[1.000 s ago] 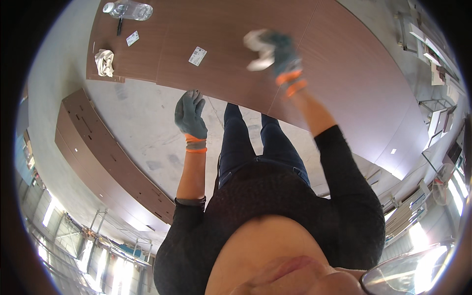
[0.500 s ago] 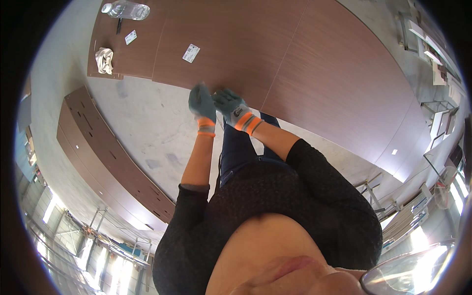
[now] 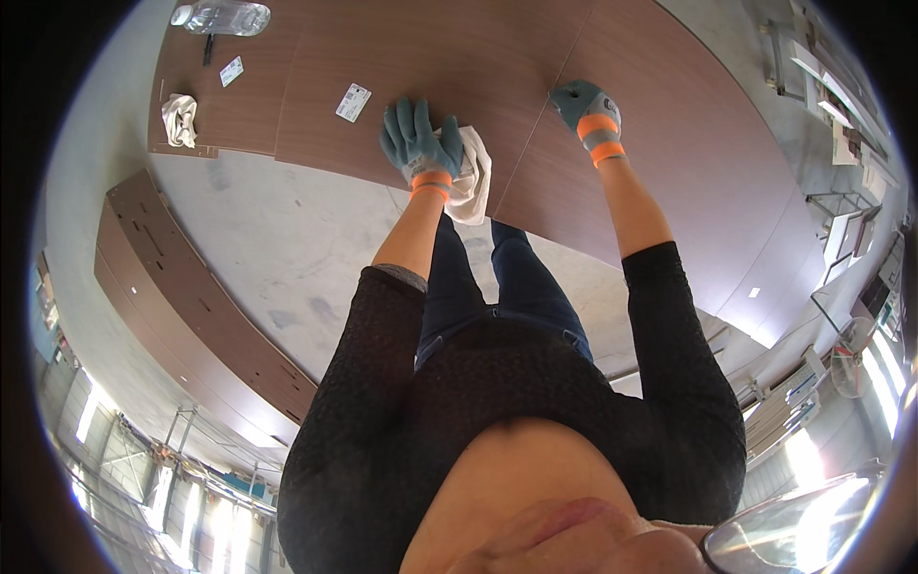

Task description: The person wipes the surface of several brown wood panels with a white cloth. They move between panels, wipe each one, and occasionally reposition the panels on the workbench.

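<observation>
My left hand point(image 3: 418, 137), in a grey-green coated glove with an orange cuff, lies with fingers spread near the front edge of a wide brown panel point(image 3: 411, 57). A crumpled off-white cloth point(image 3: 471, 182) is against its thumb side, hanging over that edge; whether the palm presses on it is hidden. Farther right, my right hand point(image 3: 587, 110), gloved alike, is closed on the panel just past a thin seam. Its fingers curl inward, and what they hold, if anything, cannot be made out. A white label point(image 3: 353, 102) lies left of my left hand.
At the panel's far left are a clear bottle point(image 3: 222, 17), a dark pen-like stick point(image 3: 207, 50), another label point(image 3: 231, 71) and a second crumpled cloth point(image 3: 179, 121). A stack of brown panels point(image 3: 191, 287) stands on the left. Metal racks point(image 3: 841, 201) are on the right.
My hands, close together before, have parted: the right moved far right and forward, the left forward onto the panel with its fingers spread. The off-white cloth now shows beside my left hand.
</observation>
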Motion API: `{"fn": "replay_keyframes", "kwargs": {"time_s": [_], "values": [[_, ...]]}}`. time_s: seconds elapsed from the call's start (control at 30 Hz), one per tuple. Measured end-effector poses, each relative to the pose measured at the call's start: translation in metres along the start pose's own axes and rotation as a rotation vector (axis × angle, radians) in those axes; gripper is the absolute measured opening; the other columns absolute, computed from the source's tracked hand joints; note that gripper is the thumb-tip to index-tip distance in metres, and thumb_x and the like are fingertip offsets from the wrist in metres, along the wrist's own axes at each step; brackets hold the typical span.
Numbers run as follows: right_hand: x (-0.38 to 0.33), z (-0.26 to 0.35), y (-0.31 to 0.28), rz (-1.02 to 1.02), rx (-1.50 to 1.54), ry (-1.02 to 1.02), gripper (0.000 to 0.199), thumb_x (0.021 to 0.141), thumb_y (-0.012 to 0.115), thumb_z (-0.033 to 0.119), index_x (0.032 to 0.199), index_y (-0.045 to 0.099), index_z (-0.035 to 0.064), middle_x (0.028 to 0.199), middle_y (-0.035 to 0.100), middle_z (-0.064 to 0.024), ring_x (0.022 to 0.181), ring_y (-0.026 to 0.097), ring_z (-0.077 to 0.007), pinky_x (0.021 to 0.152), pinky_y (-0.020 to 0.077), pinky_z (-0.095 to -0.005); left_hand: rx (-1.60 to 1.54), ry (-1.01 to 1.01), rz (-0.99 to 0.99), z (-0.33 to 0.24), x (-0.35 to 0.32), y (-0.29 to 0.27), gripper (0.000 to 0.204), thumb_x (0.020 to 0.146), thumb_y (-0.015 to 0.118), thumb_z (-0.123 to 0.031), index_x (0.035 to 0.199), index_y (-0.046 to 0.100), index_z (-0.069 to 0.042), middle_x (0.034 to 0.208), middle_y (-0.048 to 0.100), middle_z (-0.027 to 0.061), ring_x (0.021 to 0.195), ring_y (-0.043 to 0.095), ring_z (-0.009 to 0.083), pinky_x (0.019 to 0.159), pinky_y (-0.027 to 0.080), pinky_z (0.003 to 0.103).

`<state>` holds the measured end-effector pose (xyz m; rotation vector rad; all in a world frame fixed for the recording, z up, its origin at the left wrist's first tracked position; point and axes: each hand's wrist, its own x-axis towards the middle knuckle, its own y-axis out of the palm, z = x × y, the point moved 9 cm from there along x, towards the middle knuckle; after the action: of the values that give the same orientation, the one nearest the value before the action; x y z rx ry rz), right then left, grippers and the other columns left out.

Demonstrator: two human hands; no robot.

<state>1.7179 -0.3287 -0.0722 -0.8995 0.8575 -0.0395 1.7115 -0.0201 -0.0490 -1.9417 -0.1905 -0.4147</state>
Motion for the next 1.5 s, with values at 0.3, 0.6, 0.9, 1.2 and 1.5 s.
{"fn": "replay_keyframes", "kwargs": {"time_s": [0.3, 0.6, 0.9, 1.2, 1.5], "values": [[0.039, 0.021, 0.019, 0.041, -0.304, 0.027, 0.042, 0.085, 0.066, 0.052, 0.102, 0.076, 0.0154, 0.093, 0.075, -0.0128, 0.089, 0.071, -0.0381, 0.081, 0.0557, -0.0462, -0.002, 0.0, -0.017, -0.006, 0.009, -0.003, 0.048, 0.083, 0.075, -0.033, 0.119, 0.067, -0.003, 0.137, 0.061, 0.0225, 0.13, 0.054, 0.0452, 0.101, 0.044, 0.06], [0.046, 0.011, 0.017, 0.087, -0.288, 0.062, 0.041, 0.085, 0.068, 0.052, 0.106, 0.077, 0.0176, 0.1, 0.077, -0.0119, 0.095, 0.071, -0.0372, 0.085, 0.0558, -0.046, 0.005, 0.006, 0.001, -0.004, 0.008, -0.003, 0.051, 0.082, 0.076, -0.033, 0.122, 0.066, -0.003, 0.14, 0.06, 0.0221, 0.131, 0.054, 0.0445, 0.1, 0.044, 0.06], [0.052, 0.009, -0.002, -0.061, -0.051, -0.021, 0.033, 0.086, 0.071, 0.046, 0.09, 0.077, 0.0133, 0.078, 0.072, -0.0046, 0.074, 0.067, -0.0232, 0.07, 0.0536, -0.0409, 0.028, 0.016, 0.015, -0.006, 0.013, -0.005, 0.051, 0.082, 0.077, -0.033, 0.122, 0.065, -0.004, 0.137, 0.06, 0.0211, 0.128, 0.056, 0.0446, 0.098, 0.045, 0.059], [0.083, 0.008, -0.02, -0.038, -0.189, 0.081, 0.034, 0.085, 0.071, 0.046, 0.096, 0.078, 0.0148, 0.091, 0.075, -0.0056, 0.087, 0.069, -0.0285, 0.08, 0.0542, -0.0421, 0.011, 0.038, -0.019, -0.004, 0.008, -0.003, 0.051, 0.082, 0.077, -0.033, 0.122, 0.065, -0.003, 0.136, 0.06, 0.0219, 0.128, 0.056, 0.0455, 0.098, 0.045, 0.059], [0.076, 0.022, -0.024, 0.073, -0.248, 0.122, 0.042, 0.086, 0.066, 0.048, 0.113, 0.078, 0.0182, 0.119, 0.076, -0.0103, 0.111, 0.069, -0.0389, 0.093, 0.0553, -0.0477, -0.014, 0.032, -0.028, -0.004, 0.009, -0.003, 0.051, 0.082, 0.076, -0.033, 0.122, 0.065, -0.003, 0.138, 0.059, 0.0221, 0.129, 0.055, 0.0449, 0.099, 0.045, 0.059]]}}
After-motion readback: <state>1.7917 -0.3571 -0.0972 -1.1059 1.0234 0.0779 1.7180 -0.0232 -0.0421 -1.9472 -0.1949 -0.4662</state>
